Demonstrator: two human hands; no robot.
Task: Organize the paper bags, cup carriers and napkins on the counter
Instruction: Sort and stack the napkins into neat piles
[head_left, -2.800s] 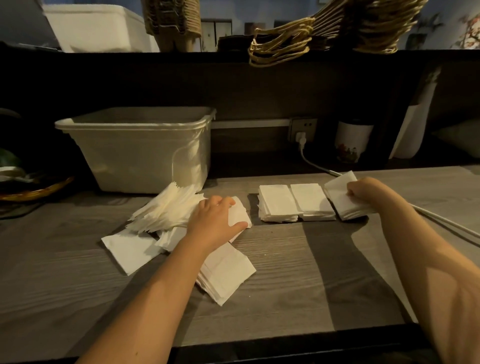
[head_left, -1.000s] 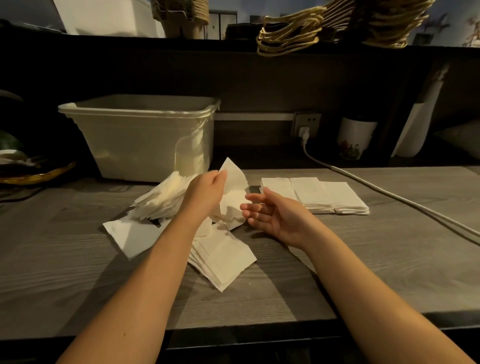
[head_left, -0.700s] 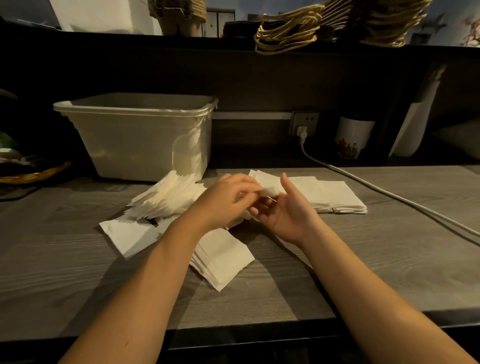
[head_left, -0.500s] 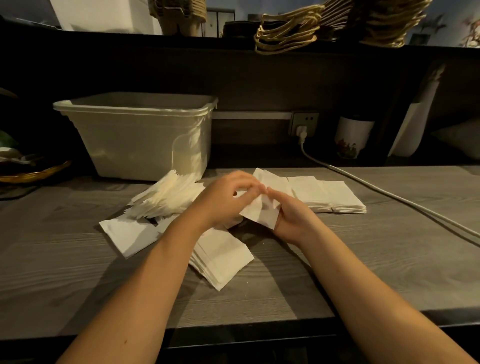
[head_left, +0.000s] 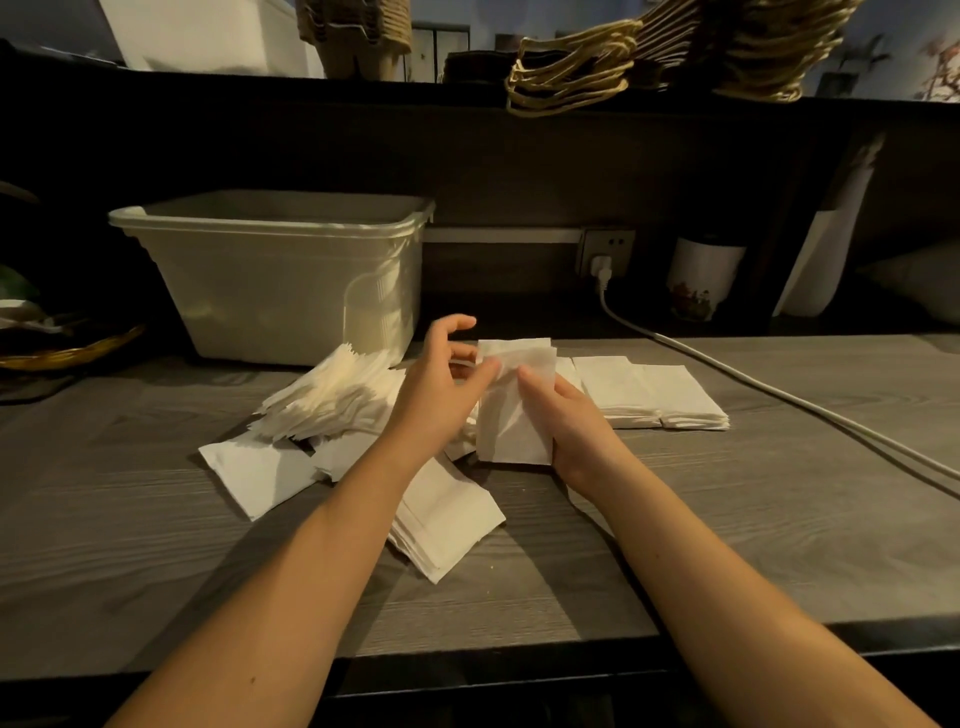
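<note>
napkin bundle (head_left: 511, 421) upright, front-right of bin (head_left: 270, 291); right hand (head_left: 574, 423) fingers clamped round it, left hand (head_left: 441, 397) pinching upper edge.

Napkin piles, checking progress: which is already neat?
The row right of the held napkin, edges squared; the fanned pile and front stack lie askew.

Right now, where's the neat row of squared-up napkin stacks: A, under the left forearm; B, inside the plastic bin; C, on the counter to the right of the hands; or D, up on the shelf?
C: the napkin stacks lie in a row on the counter, just right of the right hand, which holds a napkin together with the left hand.
</note>
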